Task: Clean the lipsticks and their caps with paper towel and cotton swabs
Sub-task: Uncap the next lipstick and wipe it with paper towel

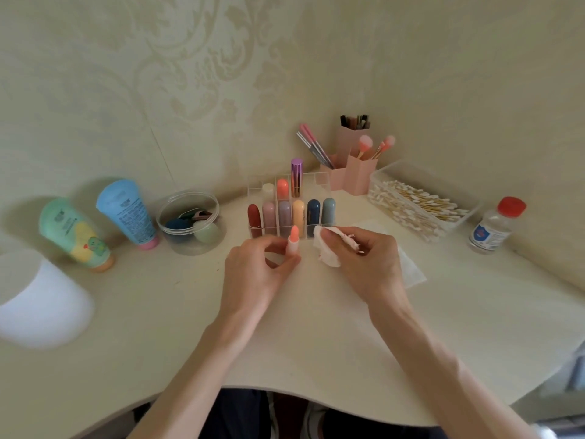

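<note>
My left hand (256, 264) pinches an uncapped lipstick (292, 240) upright, its coral bullet pointing up. Just to its right, my right hand (364, 255) grips a crumpled paper towel (326, 248) with pink smears; towel and lipstick are a small gap apart. Behind them a clear organizer (319, 182) holds several capped lipsticks (285, 215) in different colours and a tall purple tube (296, 177). A clear box of cotton swabs (418, 207) lies at the right.
A flat paper sheet (411, 267) lies under my right hand. A clear bottle with a red cap (495, 226) stands far right. Pink brush holders (351, 166) at the back. A round tub of sponges (190, 221), two tubes (126, 213) and a white roll (41, 299) sit left.
</note>
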`<action>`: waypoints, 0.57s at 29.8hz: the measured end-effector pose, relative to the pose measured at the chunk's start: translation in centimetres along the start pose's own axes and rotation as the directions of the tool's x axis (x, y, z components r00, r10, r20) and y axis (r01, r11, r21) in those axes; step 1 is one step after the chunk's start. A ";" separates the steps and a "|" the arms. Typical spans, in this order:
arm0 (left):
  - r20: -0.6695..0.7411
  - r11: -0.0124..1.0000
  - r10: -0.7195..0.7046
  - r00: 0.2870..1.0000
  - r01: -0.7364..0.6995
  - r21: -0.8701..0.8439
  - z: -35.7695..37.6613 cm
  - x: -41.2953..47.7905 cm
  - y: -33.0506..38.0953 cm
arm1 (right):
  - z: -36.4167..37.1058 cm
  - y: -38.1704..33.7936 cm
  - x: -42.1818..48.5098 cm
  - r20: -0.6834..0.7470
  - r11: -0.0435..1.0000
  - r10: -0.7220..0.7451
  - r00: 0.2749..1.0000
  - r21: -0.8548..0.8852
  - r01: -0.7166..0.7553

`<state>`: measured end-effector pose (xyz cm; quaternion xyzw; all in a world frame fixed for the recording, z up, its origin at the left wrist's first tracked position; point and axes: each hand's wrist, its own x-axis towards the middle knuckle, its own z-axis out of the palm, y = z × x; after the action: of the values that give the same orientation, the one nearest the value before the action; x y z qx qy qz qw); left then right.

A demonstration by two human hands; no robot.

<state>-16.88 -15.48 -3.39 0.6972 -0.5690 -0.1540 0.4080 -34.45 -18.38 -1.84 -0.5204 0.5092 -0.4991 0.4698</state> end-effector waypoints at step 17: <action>-0.109 0.994 0.046 0.993 -0.034 0.108 1.4 -0.2 0.3 | 0.0 0.5 0.3 0.010 0.991 0.016 1.000 -0.136 -0.014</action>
<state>-18.10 -15.87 -4.09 0.7138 -0.5665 -0.0763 0.4047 -34.52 -18.76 -2.37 -0.5502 0.5433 -0.4567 0.4400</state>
